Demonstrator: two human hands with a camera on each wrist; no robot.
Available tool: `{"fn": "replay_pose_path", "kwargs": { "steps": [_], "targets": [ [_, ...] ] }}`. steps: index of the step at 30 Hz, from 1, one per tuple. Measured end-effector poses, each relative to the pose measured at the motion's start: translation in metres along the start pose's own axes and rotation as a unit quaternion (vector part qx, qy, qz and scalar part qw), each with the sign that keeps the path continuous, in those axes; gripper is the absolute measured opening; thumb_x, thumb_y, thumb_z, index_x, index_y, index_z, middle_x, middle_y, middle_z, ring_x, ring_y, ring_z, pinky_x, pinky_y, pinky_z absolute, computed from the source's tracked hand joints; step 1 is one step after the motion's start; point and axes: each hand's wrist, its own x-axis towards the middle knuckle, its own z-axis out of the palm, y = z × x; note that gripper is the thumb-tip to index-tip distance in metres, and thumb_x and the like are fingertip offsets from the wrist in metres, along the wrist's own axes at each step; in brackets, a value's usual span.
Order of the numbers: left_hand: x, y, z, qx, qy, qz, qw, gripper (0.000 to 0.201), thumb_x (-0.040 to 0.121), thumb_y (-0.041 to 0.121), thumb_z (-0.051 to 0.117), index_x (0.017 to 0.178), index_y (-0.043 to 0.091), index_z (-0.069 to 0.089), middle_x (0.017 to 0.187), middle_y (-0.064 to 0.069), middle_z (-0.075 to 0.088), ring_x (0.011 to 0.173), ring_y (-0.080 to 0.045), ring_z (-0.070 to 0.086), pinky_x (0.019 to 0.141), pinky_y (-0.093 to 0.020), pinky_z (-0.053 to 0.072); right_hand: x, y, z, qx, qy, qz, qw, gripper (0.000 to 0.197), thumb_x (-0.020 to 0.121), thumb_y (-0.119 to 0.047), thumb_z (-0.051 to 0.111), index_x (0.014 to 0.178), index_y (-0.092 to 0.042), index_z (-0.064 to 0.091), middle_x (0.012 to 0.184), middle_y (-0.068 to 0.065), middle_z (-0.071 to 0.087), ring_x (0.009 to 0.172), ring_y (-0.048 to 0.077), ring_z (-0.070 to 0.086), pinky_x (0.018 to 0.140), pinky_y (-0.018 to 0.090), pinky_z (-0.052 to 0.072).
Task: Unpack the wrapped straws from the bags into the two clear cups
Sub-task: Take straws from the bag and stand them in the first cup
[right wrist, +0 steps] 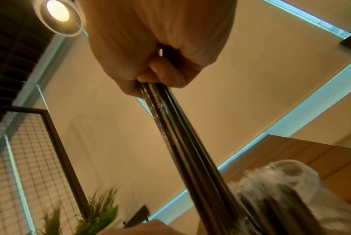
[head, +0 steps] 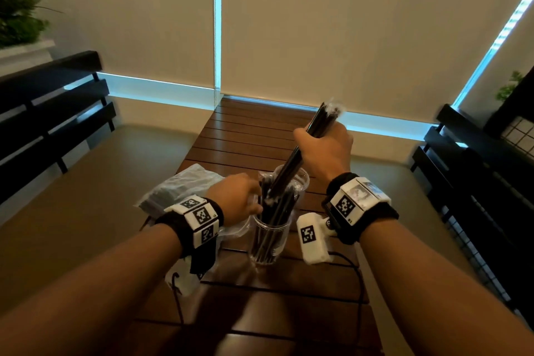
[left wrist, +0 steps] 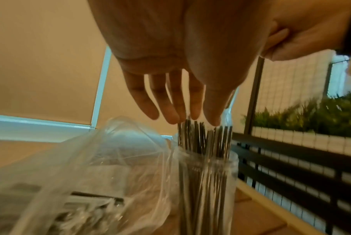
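Observation:
On the slatted wooden table (head: 248, 136) a clear cup (head: 271, 243) holds several black wrapped straws (head: 274, 211). A second clear cup (head: 302, 179) stands right behind it. My right hand (head: 323, 147) grips a bundle of black straws (head: 291, 159) in a fist, tilted, its lower end down among the cups; I cannot tell which cup it enters. My left hand (head: 239, 199) is beside the near cup. Its straight fingers (left wrist: 170, 111) touch the tops of the standing straws (left wrist: 204, 138). A clear plastic bag (head: 185, 185) with more straws lies to the left.
Black slatted benches (head: 52, 113) flank the table on both sides, with a wire grid panel (head: 520, 136) at the right. Crumpled clear plastic (head: 179, 277) and a black cable (head: 358, 283) lie on the near part of the table. Potted greenery (head: 17, 9) stands at far left.

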Motion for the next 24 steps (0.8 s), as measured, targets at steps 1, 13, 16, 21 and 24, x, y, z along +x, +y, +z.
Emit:
{"fn": "replay_pose_path", "kwargs": {
  "steps": [1,13,16,21,24],
  "targets": [
    [-0.002,-0.001,0.005,0.020,-0.026,0.021,0.999,0.036,0.089,0.038,0.062,0.124,0.028,0.060,0.128,0.002,0.051,0.110,-0.017,0.054,0.094,-0.035,0.046,-0.001,0.008,0.004,-0.015,-0.006,0.000,1.000,0.026,0.075,-0.022,0.062,0.054,-0.008,0.055,0.047,-0.006,0.048,0.045,0.007,0.045,0.048,0.011,0.036],
    [0.005,-0.016,0.049,0.048,-0.063,0.090,0.993,0.023,0.095,0.016,0.051,0.106,0.010,0.071,0.121,-0.002,0.058,0.098,-0.019,0.061,0.088,-0.032,0.050,-0.054,0.084,0.063,-0.151,-0.115,0.080,0.979,0.021,0.075,-0.036,0.069,0.082,-0.021,0.058,0.080,-0.005,0.066,0.077,0.020,0.066,0.070,0.035,0.057],
    [0.005,-0.016,0.050,0.057,-0.061,0.101,0.991,0.023,0.095,0.014,0.050,0.106,0.009,0.070,0.118,-0.004,0.058,0.096,-0.020,0.060,0.085,-0.030,0.049,-0.055,0.087,0.065,-0.192,-0.075,0.029,0.978,0.070,0.066,-0.050,0.078,0.122,-0.034,0.040,0.117,-0.005,0.057,0.100,0.022,0.062,0.080,0.041,0.056],
    [0.007,-0.017,0.051,0.053,-0.063,0.111,0.990,0.024,0.095,0.015,0.050,0.108,0.010,0.070,0.120,-0.003,0.058,0.097,-0.019,0.061,0.087,-0.034,0.051,-0.033,0.080,0.064,-0.246,-0.047,-0.131,0.959,0.085,0.073,-0.052,0.074,0.143,-0.029,0.031,0.137,0.001,0.041,0.118,0.018,0.043,0.093,0.033,0.039],
    [0.007,-0.018,0.050,0.054,-0.061,0.108,0.991,0.022,0.096,0.017,0.050,0.102,0.010,0.070,0.115,-0.002,0.058,0.093,-0.019,0.060,0.083,-0.030,0.050,-0.032,0.080,0.069,-0.273,-0.144,-0.186,0.933,0.056,0.092,-0.045,0.052,0.142,-0.021,0.042,0.145,0.005,0.042,0.132,0.021,0.039,0.105,0.041,0.036]
  ]
}}
